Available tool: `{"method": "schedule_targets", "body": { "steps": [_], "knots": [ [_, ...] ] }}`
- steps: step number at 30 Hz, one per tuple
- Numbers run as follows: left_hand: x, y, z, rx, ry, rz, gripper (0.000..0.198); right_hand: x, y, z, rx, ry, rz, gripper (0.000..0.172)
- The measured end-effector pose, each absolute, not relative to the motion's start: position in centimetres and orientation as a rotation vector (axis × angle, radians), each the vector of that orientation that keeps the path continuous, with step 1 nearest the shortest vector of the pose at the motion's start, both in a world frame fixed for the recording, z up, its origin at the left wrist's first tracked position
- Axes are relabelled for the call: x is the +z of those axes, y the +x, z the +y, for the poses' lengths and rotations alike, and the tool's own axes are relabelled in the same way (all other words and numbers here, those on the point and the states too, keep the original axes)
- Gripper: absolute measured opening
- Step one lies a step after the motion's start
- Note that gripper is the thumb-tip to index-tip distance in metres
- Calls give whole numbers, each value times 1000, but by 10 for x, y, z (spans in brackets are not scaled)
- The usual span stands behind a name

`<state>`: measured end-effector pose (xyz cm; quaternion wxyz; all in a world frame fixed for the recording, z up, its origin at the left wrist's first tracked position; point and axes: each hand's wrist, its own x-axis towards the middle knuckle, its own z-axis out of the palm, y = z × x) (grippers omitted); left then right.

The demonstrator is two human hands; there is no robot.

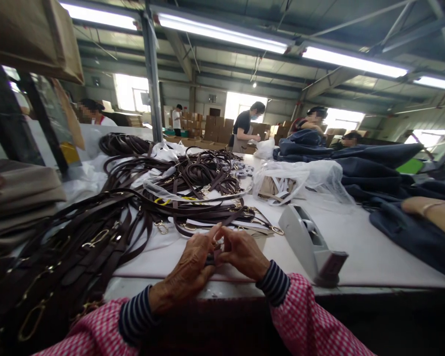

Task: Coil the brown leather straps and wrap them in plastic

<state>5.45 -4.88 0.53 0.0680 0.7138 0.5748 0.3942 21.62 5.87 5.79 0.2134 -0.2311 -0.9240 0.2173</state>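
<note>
Near the table's front edge, my left hand (193, 262) and my right hand (243, 252) meet with bent fingers. Between them they pinch a small dark strap piece (209, 260); a metallic glint shows beside it, and the fingers hide most of it. Just beyond my fingertips lie dark brown straps (207, 216) with gold-coloured metal clips. One gold clip (277, 230) rests to the right of these straps. A grey tape dispenser (307, 242) stands on the table to the right of my right hand.
A large heap of brown straps (107, 222) covers the left side. Behind it are a clear plastic bag (300, 173) and dark blue fabric (385, 173). Folded brown cloth (22, 198) is stacked at far left. Another person's arm (433, 212) reaches in from the right. Several people work farther back.
</note>
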Motion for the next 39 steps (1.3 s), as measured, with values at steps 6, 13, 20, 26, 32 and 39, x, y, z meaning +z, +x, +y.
{"method": "schedule_targets", "body": {
  "steps": [6,13,20,26,32,39],
  "knots": [
    [4,58,-45,1225,2023,1878,75,59,214,58,546,-520,-2612,15],
    [20,47,-49,981,2281,2139,32,66,210,59,442,-418,-2610,19],
    [65,48,-62,847,2616,1858,18,99,226,45,441,-343,-2630,19],
    [93,66,-65,689,2673,1792,8,132,244,34,239,-321,-2827,8],
    [113,63,-72,617,2368,1699,16,146,255,26,-16,-175,-2888,16],
    [98,74,-66,900,2037,1759,13,126,256,24,-275,-116,-2691,15]
  ]
}}
